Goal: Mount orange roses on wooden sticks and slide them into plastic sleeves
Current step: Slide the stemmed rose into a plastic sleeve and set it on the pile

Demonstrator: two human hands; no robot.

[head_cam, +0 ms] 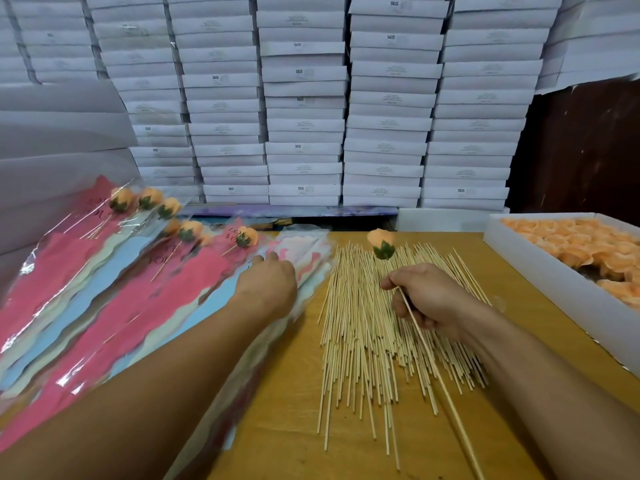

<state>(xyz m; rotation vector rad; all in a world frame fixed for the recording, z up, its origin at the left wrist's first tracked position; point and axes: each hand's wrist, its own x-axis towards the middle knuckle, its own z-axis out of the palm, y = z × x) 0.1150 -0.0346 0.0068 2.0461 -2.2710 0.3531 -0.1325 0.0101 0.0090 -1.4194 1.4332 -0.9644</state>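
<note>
1. Wooden sticks [374, 334] were spread in a loose heap across the middle of a yellowish worktop [287, 403], their length running away from the viewer.
2. The right hand [429, 299] was held over the heap, its fingers curled round a single stick [436, 372] that slanted down toward the lower edge of the view.
3. An orange rose [381, 244] with a green base was seen mounted on the far tip of that stick, raised above the heap.
4. The left hand [268, 282] was stretched out to the left, its fingers fairly straight and resting on a stack of empty plastic sleeves [304, 251] printed in pink, pale blue and cream; the hand was blurred, so a grip could not be made out.
5. Further left, filled sleeves [114, 285] were laid overlapping, each with an orange rose on a stick inside.
6. At the right edge of the worktop, an open white box [554, 271] was seen holding many loose orange roses [568, 244].
7. Behind the worktop, white flat cartons [304, 109] were stacked in tall columns.
</note>
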